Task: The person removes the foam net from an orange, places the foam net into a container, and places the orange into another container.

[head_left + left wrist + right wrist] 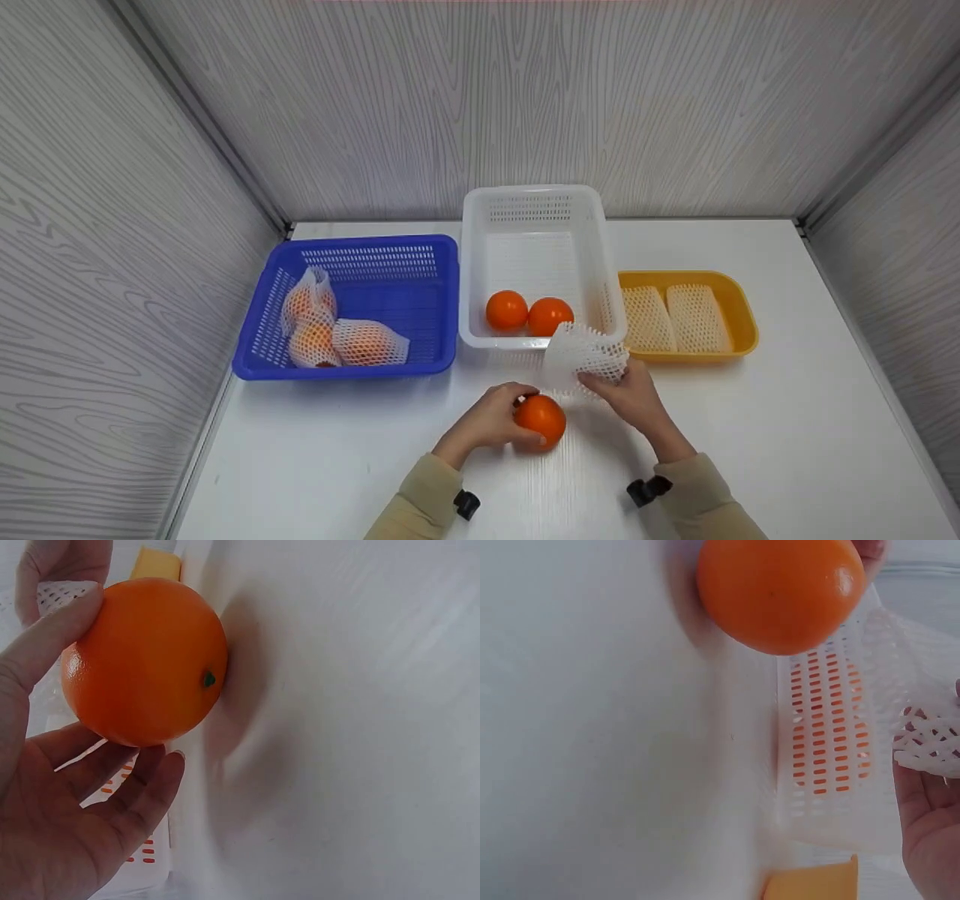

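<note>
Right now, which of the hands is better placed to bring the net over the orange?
Right, most likely. The right hand pinches the net, which hangs just beyond the orange; the left hand grips that orange and could steady it.

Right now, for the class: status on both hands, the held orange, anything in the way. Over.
Left hand gripping bare orange. Right hand holding white foam net. Orange outside that net. No obstacle visible between them.
</note>
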`<state>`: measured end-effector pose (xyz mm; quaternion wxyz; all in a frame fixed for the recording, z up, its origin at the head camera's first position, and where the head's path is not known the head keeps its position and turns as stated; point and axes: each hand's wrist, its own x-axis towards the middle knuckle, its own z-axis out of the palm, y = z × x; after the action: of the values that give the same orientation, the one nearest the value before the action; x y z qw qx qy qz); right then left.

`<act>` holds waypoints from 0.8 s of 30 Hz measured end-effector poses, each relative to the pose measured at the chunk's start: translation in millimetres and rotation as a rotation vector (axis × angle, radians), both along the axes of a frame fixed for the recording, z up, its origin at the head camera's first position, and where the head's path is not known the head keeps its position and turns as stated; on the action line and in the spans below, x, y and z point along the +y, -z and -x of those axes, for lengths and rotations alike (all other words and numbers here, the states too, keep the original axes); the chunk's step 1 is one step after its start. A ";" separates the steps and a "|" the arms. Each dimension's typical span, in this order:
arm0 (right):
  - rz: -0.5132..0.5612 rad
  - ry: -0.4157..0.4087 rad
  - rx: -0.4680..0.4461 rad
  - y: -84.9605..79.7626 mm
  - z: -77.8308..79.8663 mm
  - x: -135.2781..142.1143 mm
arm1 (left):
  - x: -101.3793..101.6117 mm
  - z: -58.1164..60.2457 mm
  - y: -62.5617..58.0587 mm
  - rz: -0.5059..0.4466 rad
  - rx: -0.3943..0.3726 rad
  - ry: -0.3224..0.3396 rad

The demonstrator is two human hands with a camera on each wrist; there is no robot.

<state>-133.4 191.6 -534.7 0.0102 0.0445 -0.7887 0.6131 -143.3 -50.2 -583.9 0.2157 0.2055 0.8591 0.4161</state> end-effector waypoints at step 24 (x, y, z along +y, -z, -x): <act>-0.068 0.203 -0.155 -20.5 63.5 123.5 | 9.4 4.1 7.7 -0.028 0.044 0.091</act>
<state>-196.9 315.1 -514.3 0.0099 -0.0829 -0.8079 0.5834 -147.4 -40.8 -591.6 0.2125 0.2562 0.8476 0.4132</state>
